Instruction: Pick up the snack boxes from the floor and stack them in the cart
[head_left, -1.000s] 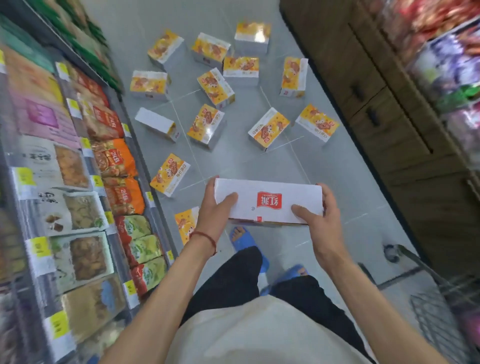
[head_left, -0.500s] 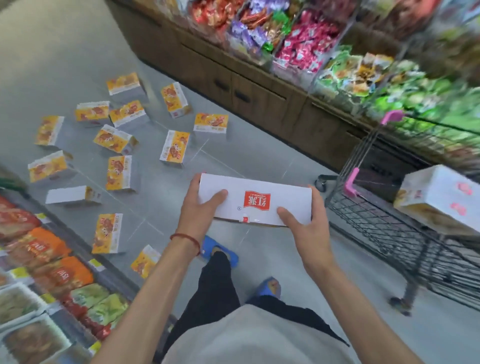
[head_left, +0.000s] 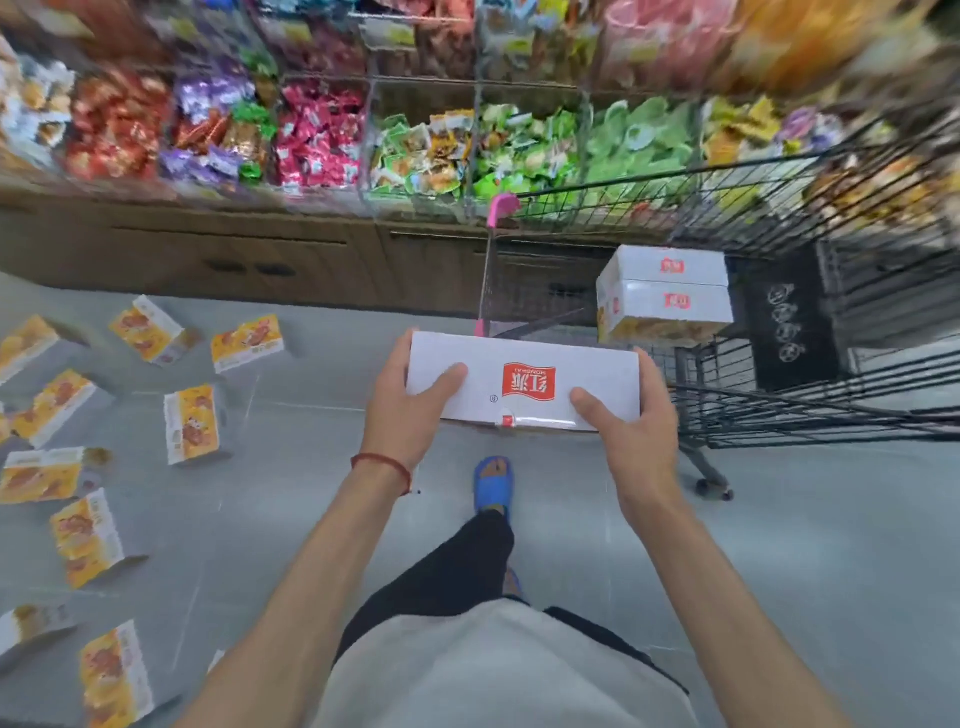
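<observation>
Two hands: left hand (head_left: 410, 410) and right hand (head_left: 631, 431), fingers (head_left: 592, 402) clamped on white snack box (head_left: 524, 384)
Box place: between both hands' fingers, off floor
Cart (head_left: 779, 405): beyond right fingers, two stacked boxes (head_left: 667, 296) inside
Floor boxes (head_left: 189, 423): left of left fingers

A white snack box (head_left: 524, 384) with a red logo on its top face is held level above the floor (head_left: 311, 467), long side across the view, the left hand (head_left: 402, 415) clasping its left end and the right hand (head_left: 631, 441) its right end, thumbs on top. It sits just left of the wire cart (head_left: 779, 405), near the pink handle. Inside the cart, two more boxes (head_left: 665, 296) lie stacked one on the other, white faces with red logos up, orange-yellow printed sides showing beneath. On the grey floor to the left, about ten orange-yellow boxes (head_left: 192, 423) lie scattered at mixed angles, apart from one another.
</observation>
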